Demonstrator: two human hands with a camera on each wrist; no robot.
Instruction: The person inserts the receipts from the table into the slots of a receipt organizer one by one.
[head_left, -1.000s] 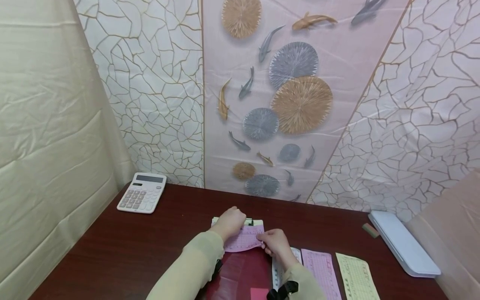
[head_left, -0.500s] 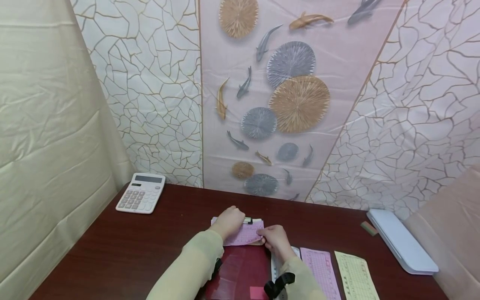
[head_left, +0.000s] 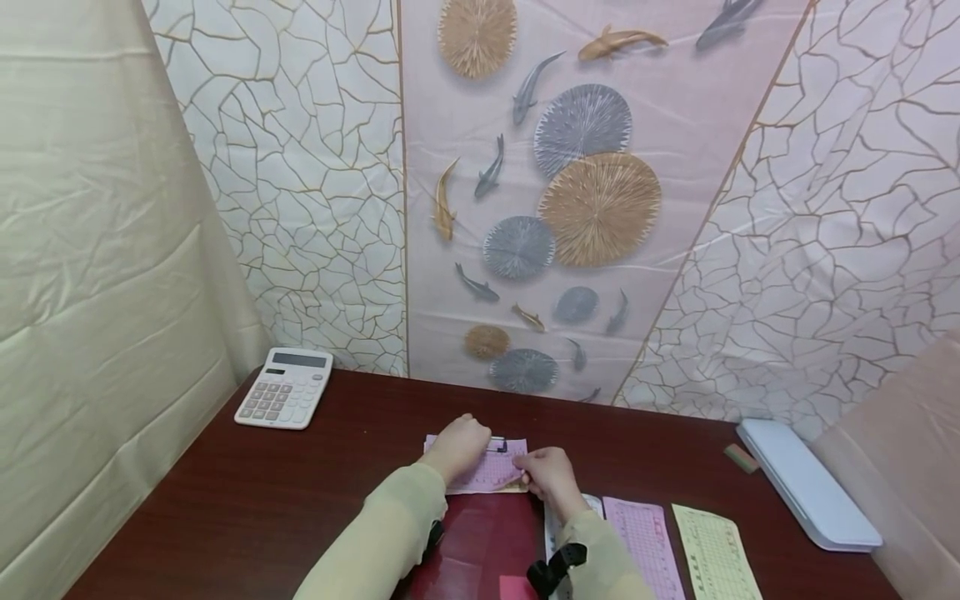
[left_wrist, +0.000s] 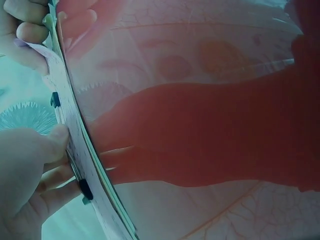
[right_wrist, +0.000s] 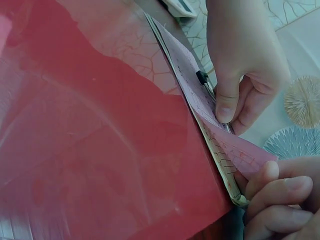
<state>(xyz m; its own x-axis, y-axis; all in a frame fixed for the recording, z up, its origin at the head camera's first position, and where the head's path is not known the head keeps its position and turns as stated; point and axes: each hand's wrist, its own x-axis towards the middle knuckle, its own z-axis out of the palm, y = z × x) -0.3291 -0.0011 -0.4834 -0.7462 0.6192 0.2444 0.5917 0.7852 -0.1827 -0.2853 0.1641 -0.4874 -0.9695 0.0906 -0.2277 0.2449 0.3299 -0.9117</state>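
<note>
A small stack of forms lies above a glossy red surface (head_left: 480, 537), a pink printed sheet (head_left: 491, 472) on top. Across the stack's far end runs a thin metal paper fastener (right_wrist: 209, 89) with black end pieces. My left hand (head_left: 457, 447) pinches this fastener, thumb on top, as the right wrist view shows. The right hand (head_left: 552, 482) pinches the pink sheet's near right corner between thumb and finger and holds it lifted. Under that corner a yellowish printed sheet (right_wrist: 220, 155) shows. In the head view the left hand hides part of the fastener.
To the right lie a white form (head_left: 552, 533), partly under the right arm, another pink form (head_left: 645, 542) and a yellow form (head_left: 717, 550). A white calculator (head_left: 285, 388) stands far left. A pale blue case (head_left: 810, 487) and a small brownish block (head_left: 741, 458) sit far right.
The pink sheet's near edge has moved away from me, and its corner now lifts to uncover the yellowish sheet. The right hand has shifted slightly forward. The left hand stays in place.
</note>
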